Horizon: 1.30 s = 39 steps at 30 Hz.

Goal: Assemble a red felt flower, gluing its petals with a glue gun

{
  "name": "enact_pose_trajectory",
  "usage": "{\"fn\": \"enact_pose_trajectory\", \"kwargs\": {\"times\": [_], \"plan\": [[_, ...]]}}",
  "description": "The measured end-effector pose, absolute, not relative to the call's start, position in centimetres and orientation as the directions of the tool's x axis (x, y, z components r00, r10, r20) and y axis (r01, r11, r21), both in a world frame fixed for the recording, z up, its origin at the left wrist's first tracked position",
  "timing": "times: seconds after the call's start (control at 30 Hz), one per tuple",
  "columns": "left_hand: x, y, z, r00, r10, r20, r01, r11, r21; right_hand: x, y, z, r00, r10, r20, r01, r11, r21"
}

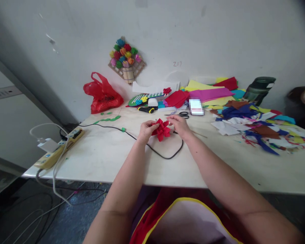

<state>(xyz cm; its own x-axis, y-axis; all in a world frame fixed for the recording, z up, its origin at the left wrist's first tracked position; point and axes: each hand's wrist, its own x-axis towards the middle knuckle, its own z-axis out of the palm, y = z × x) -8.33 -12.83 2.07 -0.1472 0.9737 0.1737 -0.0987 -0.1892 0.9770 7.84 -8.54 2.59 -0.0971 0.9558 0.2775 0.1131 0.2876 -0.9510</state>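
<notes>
A red folded-paper flower (162, 131) with pointed petals is held above the white table, its open face toward me. My left hand (146, 131) grips its left side, thumb laid over a petal. Close by the flower's upper right petals, my right hand (178, 124) has its fingers drawn together in a pinch. What lies between those fingertips is too small to make out. A black cord (169, 158) loops on the table below the flower, one end running up beside my right hand. Behind that hand lie black-handled scissors (183, 114).
Behind are a yellow-black cutter (146, 109), a phone (196, 106), coloured paper (210, 94) and a red bag (103, 96). Paper scraps (259, 125) and a dark bottle (258, 89) are at right. A power strip (58, 149) sits at the left edge; a thin stick (199, 134) lies nearby.
</notes>
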Motion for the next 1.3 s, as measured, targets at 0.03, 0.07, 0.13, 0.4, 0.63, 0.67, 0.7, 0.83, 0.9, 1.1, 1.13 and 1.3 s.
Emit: {"fn": "enact_pose_trajectory", "kwargs": {"times": [0.03, 0.07, 0.13, 0.4, 0.63, 0.67, 0.7, 0.83, 0.9, 1.1, 1.13, 1.3], "plan": [[-8.4, -12.8, 2.1, -0.161, 0.973, 0.164, -0.116, -0.183, 0.976, 8.2, -8.1, 2.4, -0.067, 0.961, 0.268, 0.170, 0.276, -0.946], [-8.5, -12.7, 2.1, -0.172, 0.974, 0.150, -0.134, -0.174, 0.976, 8.6, -7.6, 2.2, -0.043, 0.962, 0.270, 0.253, 0.272, -0.928], [-8.7, -12.6, 2.0, -0.183, 0.975, 0.123, -0.162, -0.153, 0.975, 9.4, -6.8, 1.8, 0.012, 0.951, 0.308, 0.475, 0.266, -0.839], [-8.9, -12.3, 1.8, -0.184, 0.981, 0.068, -0.186, -0.102, 0.977, 11.4, -6.0, 1.9, -0.044, 0.982, 0.184, 0.930, 0.107, -0.350], [-8.8, -12.6, 2.1, -0.199, 0.977, 0.079, -0.159, -0.111, 0.981, 11.1, -6.4, 2.3, -0.090, 0.995, 0.038, 0.980, 0.095, -0.176], [-8.8, -12.6, 2.1, -0.197, 0.977, 0.077, -0.156, -0.109, 0.982, 11.0, -6.4, 2.4, -0.095, 0.995, 0.027, 0.983, 0.098, -0.156], [-8.8, -12.6, 2.1, -0.195, 0.978, 0.078, -0.154, -0.109, 0.982, 10.9, -6.5, 2.5, -0.097, 0.995, 0.019, 0.985, 0.099, -0.138], [-8.8, -12.6, 2.1, -0.201, 0.976, 0.080, -0.149, -0.111, 0.983, 10.7, -6.6, 2.6, -0.084, 0.996, 0.017, 0.989, 0.085, -0.123], [-8.8, -12.6, 2.1, -0.206, 0.976, 0.075, -0.152, -0.107, 0.983, 10.8, -6.6, 2.6, -0.062, 0.998, 0.002, 0.986, 0.062, -0.152], [-8.9, -12.5, 2.0, -0.181, 0.981, 0.070, -0.143, -0.097, 0.985, 11.3, -6.6, 2.7, -0.019, 0.990, 0.138, 0.961, 0.057, -0.271], [-8.9, -12.5, 2.0, -0.179, 0.981, 0.074, -0.140, -0.100, 0.985, 11.3, -6.6, 2.6, -0.027, 0.983, 0.184, 0.953, 0.081, -0.293], [-8.9, -12.5, 2.0, -0.161, 0.983, 0.089, -0.117, -0.108, 0.987, 11.2, -6.3, 2.1, -0.131, 0.913, 0.385, 0.844, 0.307, -0.440]]}}
